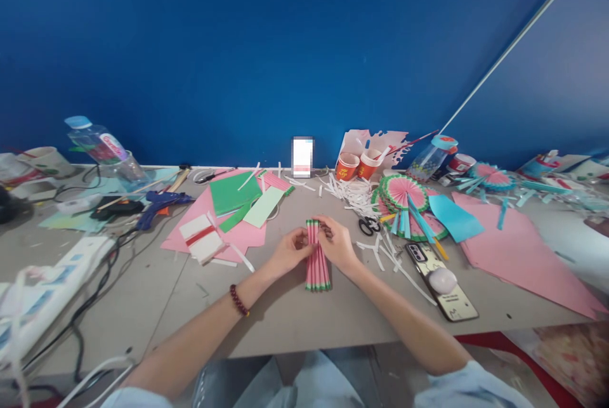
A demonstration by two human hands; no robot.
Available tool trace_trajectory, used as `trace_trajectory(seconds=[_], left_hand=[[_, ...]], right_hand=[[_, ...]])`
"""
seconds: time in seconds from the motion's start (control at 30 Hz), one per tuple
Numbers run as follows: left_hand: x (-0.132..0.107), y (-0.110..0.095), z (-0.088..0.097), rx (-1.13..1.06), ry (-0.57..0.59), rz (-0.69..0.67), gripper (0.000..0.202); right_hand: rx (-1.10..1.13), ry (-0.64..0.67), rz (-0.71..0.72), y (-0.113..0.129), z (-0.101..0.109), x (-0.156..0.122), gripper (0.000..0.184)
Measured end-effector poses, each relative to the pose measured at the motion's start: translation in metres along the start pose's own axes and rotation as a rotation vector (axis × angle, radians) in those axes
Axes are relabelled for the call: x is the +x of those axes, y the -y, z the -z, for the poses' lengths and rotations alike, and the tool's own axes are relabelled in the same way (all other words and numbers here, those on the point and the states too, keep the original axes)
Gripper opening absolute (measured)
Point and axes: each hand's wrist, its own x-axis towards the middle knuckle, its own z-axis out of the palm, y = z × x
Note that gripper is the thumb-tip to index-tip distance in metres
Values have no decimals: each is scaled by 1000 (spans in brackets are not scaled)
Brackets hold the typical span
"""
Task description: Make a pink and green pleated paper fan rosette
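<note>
A pleated pink paper strip (318,271) with green edges stands folded between my hands over the near middle of the table. My left hand (294,250) pinches its left side, thumb laid across the folds. From the right, my right hand (337,244) grips the upper part of the same strip, fingers curled against it. Below my hands the pleats spread slightly. Closest on the left are a pale green paper piece (264,206) and green sheets (233,193) lying on pink paper (252,240). Black-handled scissors (369,226) lie right of my right hand.
Finished watermelon-coloured paper fans (404,195), white paper scraps (352,195) and red paper cups (347,167) crowd the right. A phone (442,281) lies by my right forearm. Leftward are a blue glue gun (164,205), a tilted bottle (98,144), cables and a power strip (61,287).
</note>
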Motion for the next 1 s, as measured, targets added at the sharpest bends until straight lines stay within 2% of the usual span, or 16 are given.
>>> trace_trajectory(seconds=[0.2, 0.5, 0.67, 0.77, 0.83, 0.9, 1.0], left_hand=[[0, 3, -2, 26, -47, -43, 30], [-1, -7, -3, -55, -14, 60, 42], [-1, -4, -2, -25, -6, 44, 35], [-1, 1, -1, 85, -82, 6, 31], [-2, 2, 0, 205, -167, -40, 40], [-5, -1, 0, 349, -247, -106, 50], [-11, -11, 2, 570, -318, -180, 51]], right_hand=[[-38, -2, 24, 5, 0, -1, 38], [-28, -2, -37, 8, 3, 1, 37], [-9, 1, -45, 6, 3, 1, 39], [-3, 4, -46, 6, 1, -1, 38], [32, 8, -62, 5, -1, -1, 38], [96, 14, -99, 5, -3, -2, 37], [191, 19, -172, 5, -5, -3, 39]])
